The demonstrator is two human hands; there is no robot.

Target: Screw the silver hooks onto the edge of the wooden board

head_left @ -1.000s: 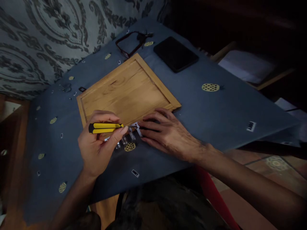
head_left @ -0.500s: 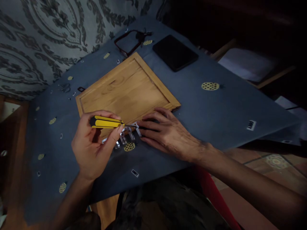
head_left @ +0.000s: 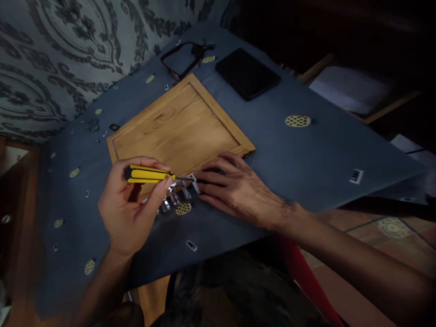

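Observation:
My left hand [head_left: 131, 206] is closed around a screwdriver [head_left: 150, 174] with a yellow and black handle. Its thin shaft points right, with the tip at the right end of a shiny metal hook rack [head_left: 174, 195]. The rack lies along the near edge of a framed wooden board [head_left: 177, 131], its several hooks hanging toward me. Part of the rack is hidden behind my left hand. My right hand [head_left: 235, 188] rests palm down at the rack's right end and the board's near edge, fingers stretched and apart, touching there. Any screw at the tip is too small to make out.
Beyond the board lie dark-framed glasses [head_left: 180, 75] and a black tablet-like device [head_left: 248, 73]. A small dark loop [head_left: 114, 127] sits by the board's left corner. A blue pineapple-print cloth [head_left: 320, 154] covers the table; a patterned curtain or wall [head_left: 68, 59] stands behind.
The screwdriver handle and my left hand have shifted very slightly left. The tip stays at the rack's right end, and my right hand keeps its place.

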